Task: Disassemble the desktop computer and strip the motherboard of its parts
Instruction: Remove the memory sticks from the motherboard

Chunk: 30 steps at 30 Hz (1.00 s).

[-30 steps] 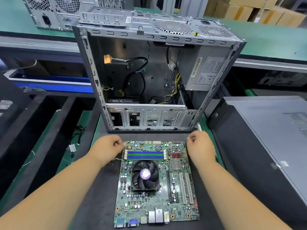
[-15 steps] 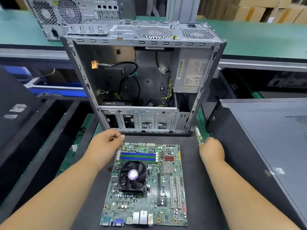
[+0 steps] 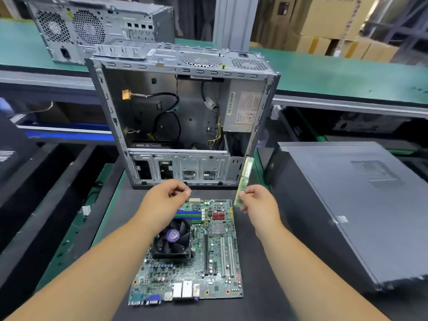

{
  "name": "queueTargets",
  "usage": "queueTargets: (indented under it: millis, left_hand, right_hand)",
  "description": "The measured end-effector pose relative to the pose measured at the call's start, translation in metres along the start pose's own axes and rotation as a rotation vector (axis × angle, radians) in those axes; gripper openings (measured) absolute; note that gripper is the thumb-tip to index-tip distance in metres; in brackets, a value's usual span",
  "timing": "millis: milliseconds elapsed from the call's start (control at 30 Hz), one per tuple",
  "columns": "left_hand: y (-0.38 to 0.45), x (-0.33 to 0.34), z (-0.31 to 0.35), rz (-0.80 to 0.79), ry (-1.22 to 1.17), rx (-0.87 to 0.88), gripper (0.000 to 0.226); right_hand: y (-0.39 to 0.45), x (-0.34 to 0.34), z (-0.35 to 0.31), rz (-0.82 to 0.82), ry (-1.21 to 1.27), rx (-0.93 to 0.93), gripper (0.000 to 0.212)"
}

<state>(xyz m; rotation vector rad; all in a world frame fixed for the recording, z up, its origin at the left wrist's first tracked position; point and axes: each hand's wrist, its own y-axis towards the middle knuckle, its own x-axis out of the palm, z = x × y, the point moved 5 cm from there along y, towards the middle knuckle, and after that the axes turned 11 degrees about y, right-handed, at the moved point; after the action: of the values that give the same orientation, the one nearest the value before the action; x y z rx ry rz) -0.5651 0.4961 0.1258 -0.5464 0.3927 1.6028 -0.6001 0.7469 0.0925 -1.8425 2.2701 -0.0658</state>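
Motherboard (image 3: pixel 194 260): lies flat on the dark mat (image 3: pixel 259 262), just in front of the opened case, ports edge toward the person.
Cooler fan (image 3: pixel 172 239): black, purple hub label, seated on the board's left half, partly behind the left wrist.
Memory slots (image 3: pixel 190 215): blue and green strips at the board's far edge, partly hidden by the left hand.
Memory stick (image 3: pixel 244 180): green, held upright and slightly tilted above the board's far right corner.
Right hand (image 3: pixel 257 201): fingers pinched on the stick's lower end.
Left hand (image 3: pixel 164 201): raised over the slots, fingers loosely curled, holding nothing.
Case (image 3: pixel 183 117): gutted steel chassis standing open, loose cables and power supply (image 3: pixel 243 110) inside.
Black tower (image 3: pixel 352 205): lies on its side to the right.
Second chassis (image 3: pixel 97 26): on the green belt behind.
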Motion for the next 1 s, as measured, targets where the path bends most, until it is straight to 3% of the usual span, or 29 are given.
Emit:
queueTargets:
  millis: [233,433,667,800,1000]
  left_hand:
    - [-0.016,-0.016,0.002,-0.135,-0.077,0.106,0.006]
    - [-0.027,-0.080,-0.034,-0.059,-0.119,0.107,0.010]
    - [-0.034,-0.149,-0.122,0.076,-0.080,-0.093,0.015]
    - [-0.026,-0.165,-0.177,0.125,-0.044,-0.279,0.017]
    - [0.009,-0.157,-0.224,0.097,0.058,-0.388,0.021]
  right_hand:
    - [-0.069,0.069,-0.042,-0.212,0.103,-0.032,0.005]
    - [-0.106,0.163,-0.062,-0.331,0.138,-0.025,0.012]
    - [-0.129,0.244,-0.060,-0.400,-0.091,-0.054,0.008]
    - [-0.136,0.260,-0.048,-0.404,-0.150,-0.037,0.010]
    - [-0.137,0.260,-0.032,-0.374,-0.260,-0.027,0.014]
